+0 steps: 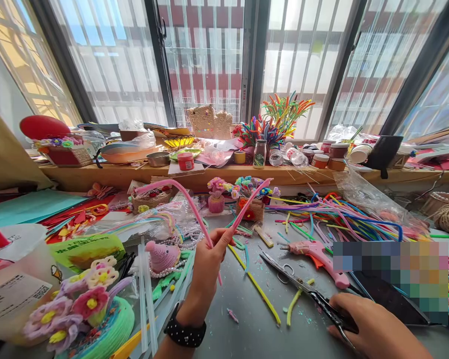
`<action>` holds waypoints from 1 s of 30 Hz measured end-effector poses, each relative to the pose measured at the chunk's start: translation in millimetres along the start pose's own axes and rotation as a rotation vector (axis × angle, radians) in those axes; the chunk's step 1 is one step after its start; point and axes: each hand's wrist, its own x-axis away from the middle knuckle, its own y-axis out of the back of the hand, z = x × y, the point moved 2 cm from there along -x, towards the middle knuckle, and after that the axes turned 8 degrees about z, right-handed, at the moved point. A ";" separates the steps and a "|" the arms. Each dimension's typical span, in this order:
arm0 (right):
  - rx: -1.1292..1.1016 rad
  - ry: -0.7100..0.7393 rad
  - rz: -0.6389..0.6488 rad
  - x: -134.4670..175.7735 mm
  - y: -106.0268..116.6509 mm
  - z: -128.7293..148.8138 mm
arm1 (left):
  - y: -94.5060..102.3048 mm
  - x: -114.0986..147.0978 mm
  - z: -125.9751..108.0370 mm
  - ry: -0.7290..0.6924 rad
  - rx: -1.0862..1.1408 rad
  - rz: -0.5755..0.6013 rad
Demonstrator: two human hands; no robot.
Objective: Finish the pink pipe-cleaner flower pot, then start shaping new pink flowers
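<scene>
Pink pipe cleaners (189, 199) are pinched in my left hand (211, 254), raised over the middle of the table. They spread apart upward, one bent over to the left and others leaning right, with a short end below the hand. My right hand (374, 324) is closed around the black handles of scissors (297, 281) low on the right; some of its fingers are hidden. The scissor blades point left and lie slightly apart. A short yellow-green pipe cleaner (297, 301) lies by the scissors, and a long yellow one (258, 286) lies between my hands.
Behind the scissors lies a pink glue gun (320, 254). Many loose pipe cleaners (344, 214) and a blurred-out dark device (389, 299) are at right. Left are fuzzy flowers (92, 299), glue sticks (144, 299), and a drink cup (15, 279). Jars line the windowsill (224, 174).
</scene>
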 end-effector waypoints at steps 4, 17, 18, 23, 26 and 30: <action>-0.007 0.081 0.005 -0.5 12.4 -4.0 | -0.8 0.0 0.0 0.016 0.028 0.034; -0.937 0.349 -0.270 -47.6 65.2 104.4 | -9.7 2.7 0.7 0.211 -0.005 0.259; -1.043 0.394 -0.271 -55.0 64.7 112.6 | -11.0 3.3 1.3 0.235 -0.020 0.313; -1.298 0.486 -0.250 -76.7 52.6 126.0 | -16.9 9.0 4.7 0.338 -0.069 0.531; -1.305 0.485 -0.133 -76.1 43.4 125.4 | -19.1 10.1 6.3 0.329 -0.155 0.569; -1.278 0.480 -0.100 -70.3 38.2 125.8 | -18.5 6.5 7.5 0.238 -0.243 0.481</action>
